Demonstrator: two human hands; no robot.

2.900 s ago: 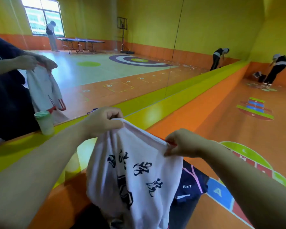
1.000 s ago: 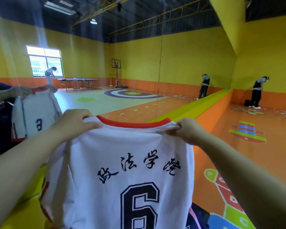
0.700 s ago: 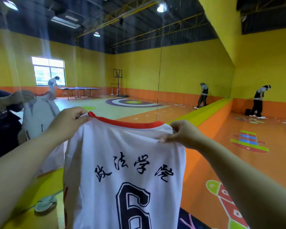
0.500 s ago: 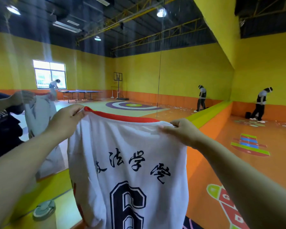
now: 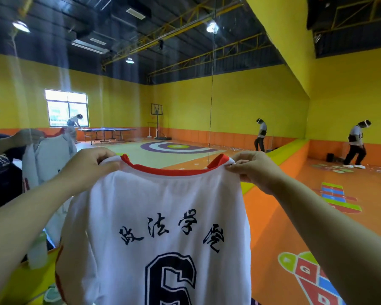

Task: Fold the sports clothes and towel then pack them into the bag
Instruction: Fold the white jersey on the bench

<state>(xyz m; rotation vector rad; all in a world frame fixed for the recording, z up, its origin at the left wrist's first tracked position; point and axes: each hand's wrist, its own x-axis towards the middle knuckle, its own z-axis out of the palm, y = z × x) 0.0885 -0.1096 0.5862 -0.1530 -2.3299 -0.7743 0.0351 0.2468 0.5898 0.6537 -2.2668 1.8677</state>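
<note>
A white sports jersey (image 5: pixel 163 216) with a red collar, black characters and a dark number 6 hangs spread out in front of me. My left hand (image 5: pixel 86 170) pinches its left shoulder and my right hand (image 5: pixel 255 170) pinches its right shoulder, both at chest height. The jersey hides whatever lies below it; no bag or towel is in view.
A wall mirror on the left shows my reflection (image 5: pixel 5 172) holding the jersey. A yellow and orange ledge (image 5: pixel 290 155) runs along the mirror. A green-lidded cup (image 5: pixel 51 296) stands at the lower left. A person (image 5: pixel 356 144) stands far right on the orange floor (image 5: pixel 295 216).
The jersey went from bunched and low to spread flat and raised. In the last second my hands moved further apart at the shoulders, and my view tilted upward.
</note>
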